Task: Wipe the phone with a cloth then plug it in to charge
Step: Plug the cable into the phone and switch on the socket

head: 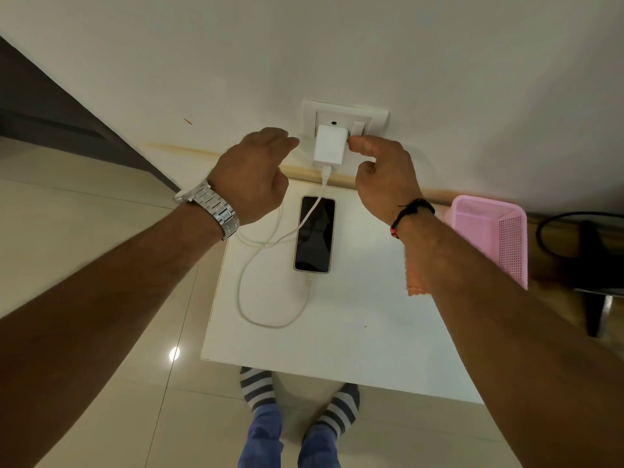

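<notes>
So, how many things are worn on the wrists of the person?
2. A metal watch is on the left wrist, left of the phone. A black thread band with a red bit is on the right wrist, near the pink basket.

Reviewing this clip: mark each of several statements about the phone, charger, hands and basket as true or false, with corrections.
1. The black-screened phone lies face up on the white table. True.
2. The white charger adapter sits in the wall socket. True.
3. The pink plastic basket stands left of the phone. False: it stands to the right.
4. The left hand grips the white cable. False: it holds nothing.
</notes>
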Action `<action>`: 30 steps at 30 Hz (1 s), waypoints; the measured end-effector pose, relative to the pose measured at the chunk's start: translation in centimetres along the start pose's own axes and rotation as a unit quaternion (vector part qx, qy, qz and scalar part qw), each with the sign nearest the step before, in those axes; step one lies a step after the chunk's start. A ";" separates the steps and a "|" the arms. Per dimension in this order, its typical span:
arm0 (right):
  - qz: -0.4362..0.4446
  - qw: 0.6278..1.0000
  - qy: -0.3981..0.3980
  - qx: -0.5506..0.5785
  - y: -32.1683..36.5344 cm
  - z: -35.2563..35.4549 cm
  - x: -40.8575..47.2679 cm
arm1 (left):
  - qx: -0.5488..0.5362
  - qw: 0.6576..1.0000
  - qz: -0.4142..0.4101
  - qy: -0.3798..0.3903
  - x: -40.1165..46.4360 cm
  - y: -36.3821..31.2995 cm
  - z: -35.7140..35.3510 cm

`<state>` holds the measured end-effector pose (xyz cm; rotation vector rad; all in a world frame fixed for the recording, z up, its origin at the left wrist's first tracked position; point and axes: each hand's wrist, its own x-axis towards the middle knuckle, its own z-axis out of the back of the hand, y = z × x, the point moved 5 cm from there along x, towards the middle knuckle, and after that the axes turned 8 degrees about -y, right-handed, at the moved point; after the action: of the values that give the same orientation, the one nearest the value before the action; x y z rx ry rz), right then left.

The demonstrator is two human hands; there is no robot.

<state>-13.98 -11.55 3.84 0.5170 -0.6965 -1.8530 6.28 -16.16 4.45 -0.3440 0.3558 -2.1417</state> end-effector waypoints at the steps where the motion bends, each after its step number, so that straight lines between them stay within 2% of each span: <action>1: 0.002 1.000 -0.001 -0.003 0.1 0.0 0.1 | 0.004 1.000 -0.003 0.002 0.1 -0.1 0.1; 12: 0.000 0.999 0.043 -0.007 0.0 -0.1 0.3 | 0.028 1.000 -0.004 0.001 0.4 -0.7 0.5; 23: -0.057 0.998 0.007 0.016 -4.1 0.6 -2.4 | 0.037 0.999 0.021 -0.009 -1.3 1.0 0.0; 30: -0.088 0.995 0.011 0.047 -5.6 0.2 -3.9 | 0.039 0.999 0.024 -0.013 -1.6 1.2 -0.1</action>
<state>-16.48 -6.26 0.37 0.6784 -0.7457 -1.9812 8.02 -15.48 3.73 -0.3157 0.2617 -2.0963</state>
